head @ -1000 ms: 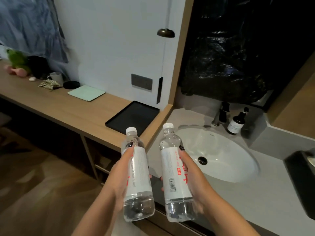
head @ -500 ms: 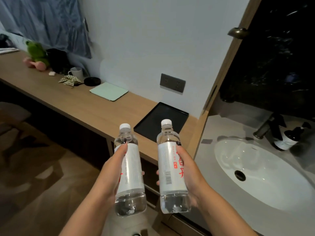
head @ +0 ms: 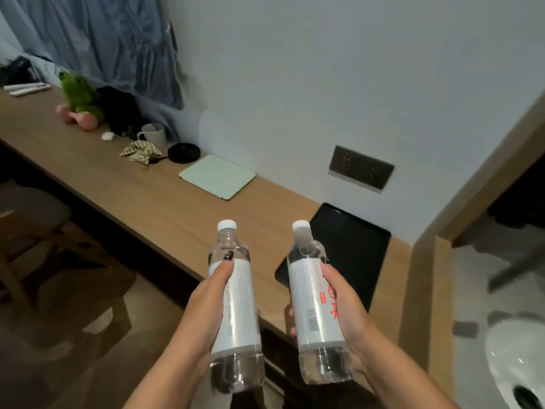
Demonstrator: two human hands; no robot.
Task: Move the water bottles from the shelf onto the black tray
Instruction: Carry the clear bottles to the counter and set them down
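I hold two clear water bottles with white caps and white labels, upright in front of me. My left hand (head: 206, 308) grips the left bottle (head: 239, 305) around its label. My right hand (head: 345, 308) grips the right bottle (head: 309, 299), whose label carries red characters. The black tray (head: 359, 249) lies flat on the wooden counter (head: 165, 202) just beyond the bottles, against the wall; the right bottle hides part of its near left corner. Both bottles hang in the air at the counter's front edge.
Along the counter to the left lie a pale green pad (head: 217, 180), a black round disc (head: 184, 152), a white mug (head: 153, 134), crumpled cloth and a green plush toy (head: 79, 94). A grey wall socket (head: 361, 167) sits above the tray. A white basin (head: 519, 358) is at the right.
The view has swung left, so the basin slid toward the right edge. Both bottles, still in my hands, are now closer to the counter's front edge and the tray.
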